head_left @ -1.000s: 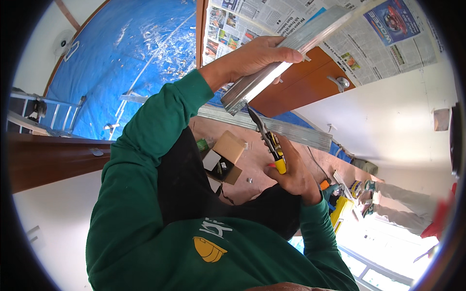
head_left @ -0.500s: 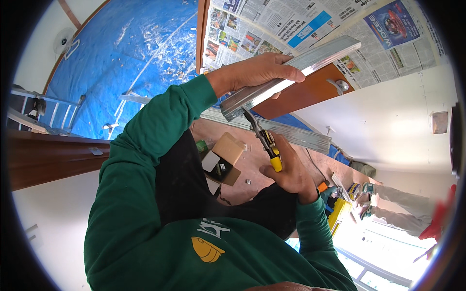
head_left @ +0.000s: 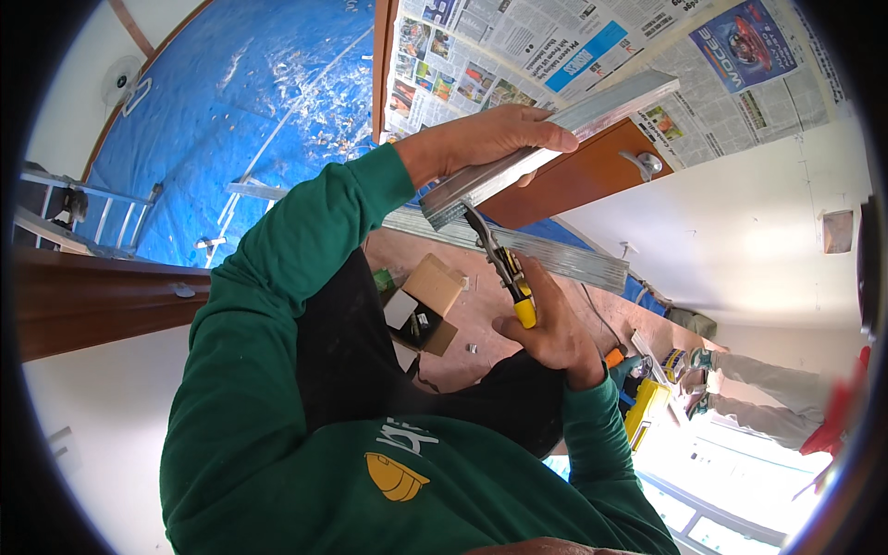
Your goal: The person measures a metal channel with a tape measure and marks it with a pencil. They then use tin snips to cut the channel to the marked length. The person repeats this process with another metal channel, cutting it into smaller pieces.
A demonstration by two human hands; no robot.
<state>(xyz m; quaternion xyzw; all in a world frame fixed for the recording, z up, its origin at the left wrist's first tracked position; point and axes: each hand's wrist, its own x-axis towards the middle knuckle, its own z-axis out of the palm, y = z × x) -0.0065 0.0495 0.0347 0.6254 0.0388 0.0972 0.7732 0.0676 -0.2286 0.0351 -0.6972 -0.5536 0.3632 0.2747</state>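
Observation:
My left hand [head_left: 504, 139] is closed round a short length of silvery metal stud channel [head_left: 601, 106], thumb on its upper face. The channel slants from its near end at lower left up to the right. In my right hand [head_left: 550, 328] are tin snips [head_left: 504, 264] with yellow-and-black grips. Their jaws meet the edge of the channel close to its near end; how far the blades reach over the metal is hard to make out. A longer metal channel [head_left: 573, 259] lies lower down, behind the snips.
An opened cardboard box [head_left: 433, 285] stands on the pinkish floor between my legs. Blue plastic sheeting [head_left: 240, 102] with debris spreads at far left, beside a ladder [head_left: 116, 208]. Newspaper [head_left: 518, 46] covers the surface ahead. At right are a yellow case [head_left: 647, 412] and another person's legs [head_left: 758, 388].
The channel has shifted very slightly, its far end a little to the left and down. Both hands keep their grip, with the snips at nearly the same spot.

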